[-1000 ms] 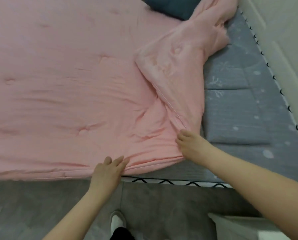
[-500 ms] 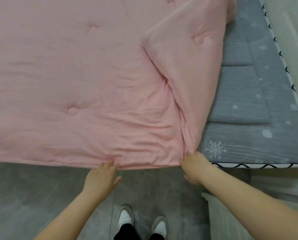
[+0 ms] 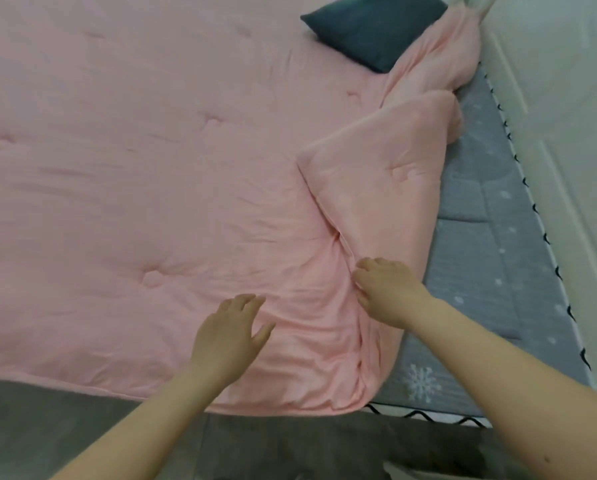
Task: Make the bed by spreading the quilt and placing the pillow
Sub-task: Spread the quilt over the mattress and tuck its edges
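Note:
A pink quilt (image 3: 144, 188) covers most of the bed. Its right side is folded back on itself in a long flap (image 3: 380, 188) that runs up to the far right corner. A dark teal pillow (image 3: 370, 29) lies at the far end, partly under the bunched quilt. My left hand (image 3: 231, 334) hovers or rests flat over the quilt near its front edge, fingers spread. My right hand (image 3: 383, 289) is at the seam of the folded flap, fingers curled into the fabric edge.
The grey snowflake-patterned mattress (image 3: 480, 271) shows bare along the right side. A pale wall (image 3: 567, 133) runs close along the bed's right edge. Grey floor (image 3: 47, 427) lies at the front. A pale object (image 3: 428, 474) sits at the bottom right.
The view has tilted up, bringing the pillow back in sight. Both hands have moved from the quilt's front edge further onto the bed; the right hand went up along the flap's seam.

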### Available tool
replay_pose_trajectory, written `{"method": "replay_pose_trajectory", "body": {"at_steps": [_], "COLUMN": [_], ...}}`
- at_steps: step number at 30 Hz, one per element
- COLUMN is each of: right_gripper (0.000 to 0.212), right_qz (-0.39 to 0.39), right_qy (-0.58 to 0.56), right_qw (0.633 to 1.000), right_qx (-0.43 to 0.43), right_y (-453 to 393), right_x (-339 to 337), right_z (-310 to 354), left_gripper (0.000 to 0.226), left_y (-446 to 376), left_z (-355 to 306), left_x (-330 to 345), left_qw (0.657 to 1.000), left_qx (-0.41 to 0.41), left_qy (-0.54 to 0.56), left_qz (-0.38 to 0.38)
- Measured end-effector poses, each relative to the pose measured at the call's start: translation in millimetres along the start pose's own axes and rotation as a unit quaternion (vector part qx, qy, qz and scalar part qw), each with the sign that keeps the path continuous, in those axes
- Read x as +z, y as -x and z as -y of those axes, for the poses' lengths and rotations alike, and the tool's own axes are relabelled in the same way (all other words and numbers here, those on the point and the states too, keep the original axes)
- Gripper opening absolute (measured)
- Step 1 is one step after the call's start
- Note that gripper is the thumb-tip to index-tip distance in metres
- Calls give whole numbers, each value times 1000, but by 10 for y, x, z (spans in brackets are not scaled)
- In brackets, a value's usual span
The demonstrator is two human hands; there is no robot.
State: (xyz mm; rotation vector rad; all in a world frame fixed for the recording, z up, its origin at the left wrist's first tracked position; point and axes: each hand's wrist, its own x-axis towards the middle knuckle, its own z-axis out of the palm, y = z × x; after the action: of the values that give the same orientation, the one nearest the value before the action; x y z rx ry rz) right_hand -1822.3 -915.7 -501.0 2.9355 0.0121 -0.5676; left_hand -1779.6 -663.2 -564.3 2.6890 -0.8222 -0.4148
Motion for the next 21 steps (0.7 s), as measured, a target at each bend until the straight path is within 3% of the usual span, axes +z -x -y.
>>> {"method": "replay_pose_trajectory", "body": {"at_steps": [7, 11, 14, 17, 21], "right_gripper": [39, 60, 63, 65, 71], "right_qz": [-5, 28, 40, 40, 48], "right_qy": [32, 40, 52, 49, 112], "right_qw": [999, 997, 992, 987, 957], "right_qx": [-16, -66, -112, -151, -264], "right_y": [-609, -984, -1276, -1609, -2096], "right_x": [14, 71, 40, 29, 81], "right_z": [-643, -965, -1146, -1243, -1156], "left_gripper": [77, 56, 61, 70, 55], "left_y": [-556, -982, -1288, -1502, -1726], "left_z": [-344, -665, -906, -1135, -1368], "left_x": [245, 399, 514, 705, 883], "left_qw": [998, 992, 978, 930, 813], "left_qx": [-26, -74, -115, -201, -312], "left_qy": [50, 94, 169, 306, 491], "left_qz": [14, 40, 36, 21, 4]}}
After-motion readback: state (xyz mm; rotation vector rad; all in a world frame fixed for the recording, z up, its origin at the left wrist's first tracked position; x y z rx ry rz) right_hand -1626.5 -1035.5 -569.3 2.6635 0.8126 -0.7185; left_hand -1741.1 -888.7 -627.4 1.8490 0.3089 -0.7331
